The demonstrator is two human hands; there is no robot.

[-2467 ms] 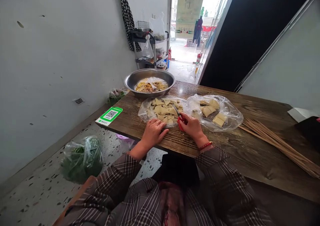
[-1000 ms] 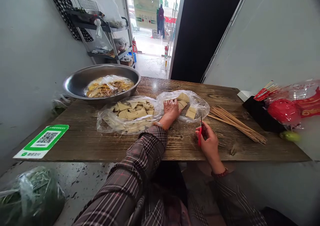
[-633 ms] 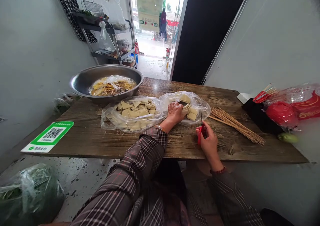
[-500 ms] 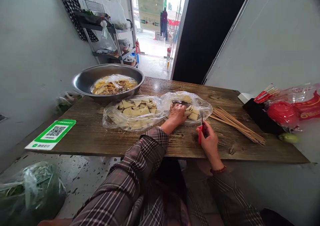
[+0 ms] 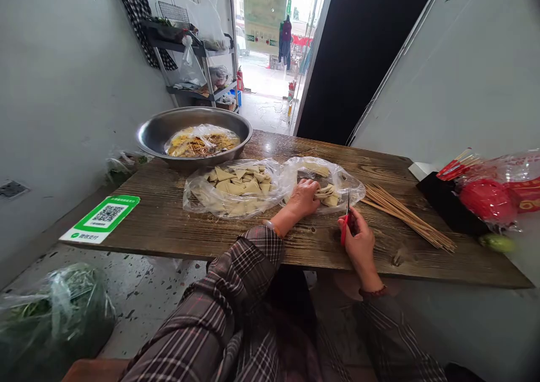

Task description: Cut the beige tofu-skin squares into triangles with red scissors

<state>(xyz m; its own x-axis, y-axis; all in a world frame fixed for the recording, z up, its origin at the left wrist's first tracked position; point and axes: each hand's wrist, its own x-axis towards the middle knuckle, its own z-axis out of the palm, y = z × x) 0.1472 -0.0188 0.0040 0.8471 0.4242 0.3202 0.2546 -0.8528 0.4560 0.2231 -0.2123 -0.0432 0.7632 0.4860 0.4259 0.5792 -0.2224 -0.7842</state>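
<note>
My left hand [image 5: 302,198] reaches into the right-hand plastic bag [image 5: 353,188], its fingers closed around a small stack of tofu sheet pieces [image 5: 324,192]. The fingertips are partly hidden behind the hand. Just to the right, my right hand [image 5: 361,242] grips red-handled scissors [image 5: 345,227], blades pointing up and away beside the bag's edge. Left of my left hand, a second open plastic bag [image 5: 192,197] lies flat, heaped with cut tofu sheet triangles and squares [image 5: 238,186].
A bundle of wooden skewers [image 5: 407,216] lies right of the bags. A large metal basin [image 5: 147,137] with a bagged mix stands at the back left. A green QR card [image 5: 103,219] lies at the front left; a black box [image 5: 451,205] with red packages sits at the right.
The whole view has shifted slightly, so things sit farther right. My left fingers have drawn in around the tofu sheet pieces. My right hand still holds the scissors upright.
</note>
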